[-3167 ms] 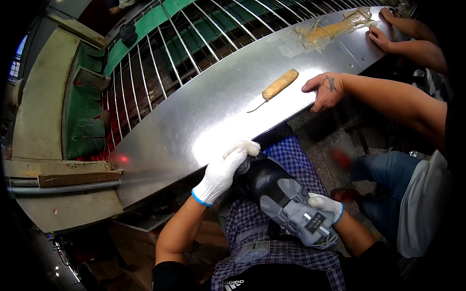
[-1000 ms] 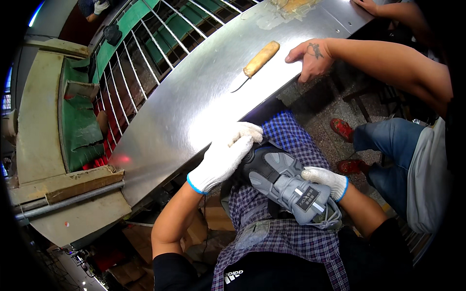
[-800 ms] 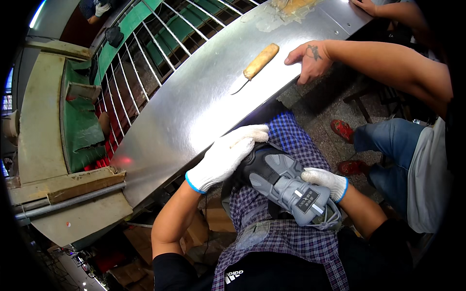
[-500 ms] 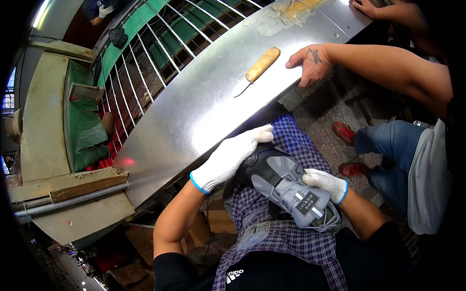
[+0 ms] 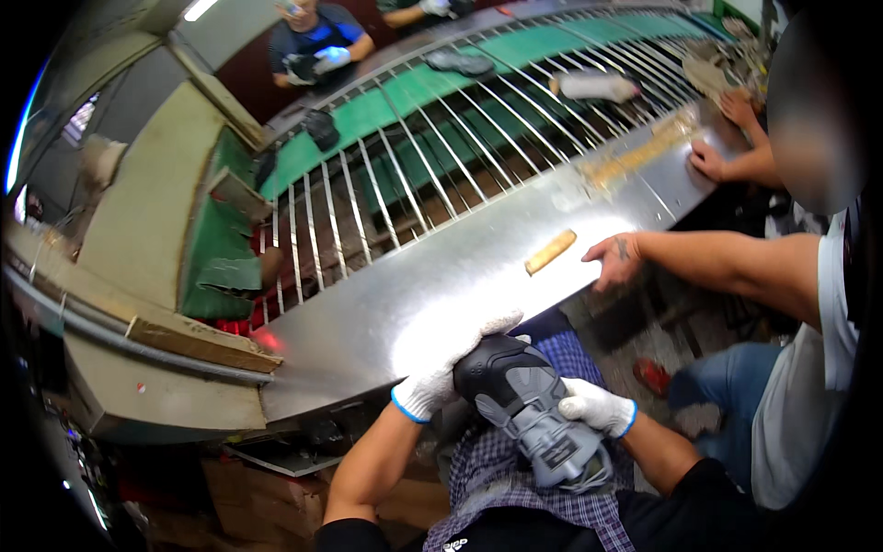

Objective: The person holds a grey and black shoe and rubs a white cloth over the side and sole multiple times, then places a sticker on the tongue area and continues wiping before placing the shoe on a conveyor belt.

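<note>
I hold a grey and black sports shoe (image 5: 529,414) over my lap, its toe pointing up toward the steel table. My left hand (image 5: 446,368), in a white glove with a blue cuff, grips the black toe end at the table's near edge. My right hand (image 5: 596,406), gloved the same way, grips the shoe's right side near the middle. A plaid cloth (image 5: 497,465) lies under the shoe on my lap.
A shiny steel table (image 5: 414,294) runs diagonally ahead, with a wooden-handled tool (image 5: 550,251) on it. A neighbour's bare hand (image 5: 614,260) rests on the table's edge at the right; another hand (image 5: 710,158) lies farther along. Behind is a green conveyor (image 5: 405,101) under metal rods, with shoes on it.
My view has tilted up, so the conveyor and far workers show. My left hand slid from the table's edge onto the shoe's toe. The shoe has turned more upright.
</note>
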`<state>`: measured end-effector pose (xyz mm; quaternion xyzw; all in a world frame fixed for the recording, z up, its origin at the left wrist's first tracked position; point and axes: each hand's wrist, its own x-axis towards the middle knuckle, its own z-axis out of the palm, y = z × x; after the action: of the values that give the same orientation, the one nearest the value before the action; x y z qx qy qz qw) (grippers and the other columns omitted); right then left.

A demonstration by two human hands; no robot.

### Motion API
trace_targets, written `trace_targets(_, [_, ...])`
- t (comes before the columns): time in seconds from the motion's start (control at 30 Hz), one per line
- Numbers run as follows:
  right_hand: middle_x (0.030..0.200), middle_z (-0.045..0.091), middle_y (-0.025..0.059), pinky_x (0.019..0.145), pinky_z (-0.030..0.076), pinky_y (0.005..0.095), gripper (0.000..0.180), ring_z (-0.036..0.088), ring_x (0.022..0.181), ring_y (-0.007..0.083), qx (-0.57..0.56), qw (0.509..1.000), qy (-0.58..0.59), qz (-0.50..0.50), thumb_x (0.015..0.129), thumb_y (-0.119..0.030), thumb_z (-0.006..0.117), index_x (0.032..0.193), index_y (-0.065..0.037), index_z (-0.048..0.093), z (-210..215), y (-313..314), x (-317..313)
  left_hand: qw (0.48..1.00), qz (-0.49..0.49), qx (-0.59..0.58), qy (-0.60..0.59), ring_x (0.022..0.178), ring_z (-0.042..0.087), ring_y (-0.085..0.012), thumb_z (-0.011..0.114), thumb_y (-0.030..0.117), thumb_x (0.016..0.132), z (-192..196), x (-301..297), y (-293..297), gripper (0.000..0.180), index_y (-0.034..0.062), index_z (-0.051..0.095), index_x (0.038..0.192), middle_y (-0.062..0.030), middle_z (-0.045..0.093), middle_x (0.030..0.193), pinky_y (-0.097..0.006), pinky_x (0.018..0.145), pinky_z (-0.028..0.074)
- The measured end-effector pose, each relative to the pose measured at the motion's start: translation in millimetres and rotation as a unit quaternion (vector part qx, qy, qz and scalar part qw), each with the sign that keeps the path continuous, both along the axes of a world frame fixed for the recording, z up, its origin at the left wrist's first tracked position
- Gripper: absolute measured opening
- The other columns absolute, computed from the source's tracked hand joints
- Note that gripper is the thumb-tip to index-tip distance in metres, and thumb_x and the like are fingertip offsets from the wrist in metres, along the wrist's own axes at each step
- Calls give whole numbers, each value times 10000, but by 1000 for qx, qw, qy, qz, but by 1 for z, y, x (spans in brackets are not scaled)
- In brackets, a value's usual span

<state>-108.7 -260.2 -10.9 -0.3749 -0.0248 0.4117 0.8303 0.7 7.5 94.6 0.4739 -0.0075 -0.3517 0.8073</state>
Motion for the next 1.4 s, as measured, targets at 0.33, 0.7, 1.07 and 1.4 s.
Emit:
trace_targets(0.33, [1276,720,209,1046,546,366,544,714,1138,264,-252,936,-208,128,1040,-384,678,1422,-2,605,30,81,30,978,5,195,-75,1242,685,-318,524,320,1106,0,14,86,472,-78,692,1298,-219,717,1336,-437,1143,511])
trace_targets(0.7, [1144,670,119,968,505,502,302,640,1098,371,-640,464,-612,-34,903,-141,680,1203,-150,717,36,6,225,994,23,103,-19,1229,680,-311,552,331,1086,-55,20,110,461,-59,701,1283,-207,720,1311,-434,1128,515])
trace_targets(1.07, [991,700,189,760,599,407,298,711,861,294,-360,896,-133,-224,1096,-250,518,1294,-61,638,42,24,201,986,-28,155,-59,1296,656,-341,510,331,1121,-24,28,114,497,-87,659,1344,-243,687,1385,-439,1156,490])
trace_targets(1.4, [1040,720,96,862,560,353,500,694,948,187,-352,900,-102,237,1091,-422,563,1333,8,647,47,22,4,955,-33,273,-113,1251,680,-329,555,356,1067,7,28,108,552,-120,675,1317,-261,703,1351,-436,1141,499])
